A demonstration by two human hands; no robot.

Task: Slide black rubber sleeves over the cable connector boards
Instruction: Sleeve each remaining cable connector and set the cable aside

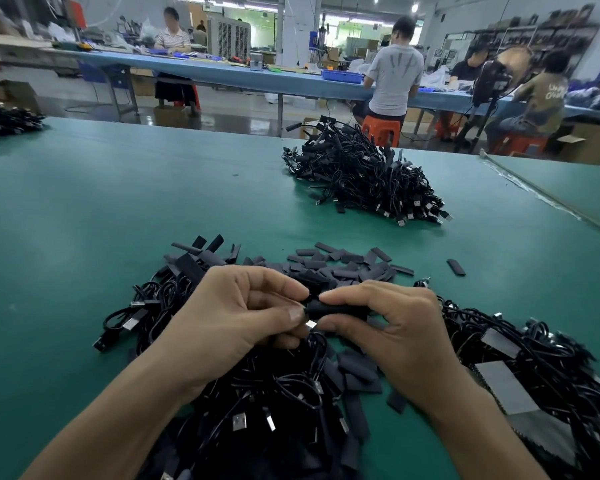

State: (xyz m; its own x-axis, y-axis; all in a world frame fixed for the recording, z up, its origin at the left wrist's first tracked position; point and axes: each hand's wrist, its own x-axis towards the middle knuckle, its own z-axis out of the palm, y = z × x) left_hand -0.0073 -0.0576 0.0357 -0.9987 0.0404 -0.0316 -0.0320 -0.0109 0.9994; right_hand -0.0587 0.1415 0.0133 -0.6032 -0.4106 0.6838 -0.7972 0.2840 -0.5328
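Over the cable heap [274,393] at the near edge of the desk [84,220], the right hand [392,327] pinches a black rubber sleeve [340,309] lying left-to-right, its mouth facing the left hand [239,313], whose pinched fingertips, touching that mouth, seem to feed in a connector board hidden between them.

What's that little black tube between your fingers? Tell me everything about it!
The black sleeve is a short, dark, matte tube that looks like rubber. It lies roughly level, held above the cable pile on the green table. The right hand pinches it between forefinger and thumb, hiding its right end. The left hand pinches its left end with thumb and fingertip. A small silvery metal tip shows just below that end; whether a board is inside cannot be seen.
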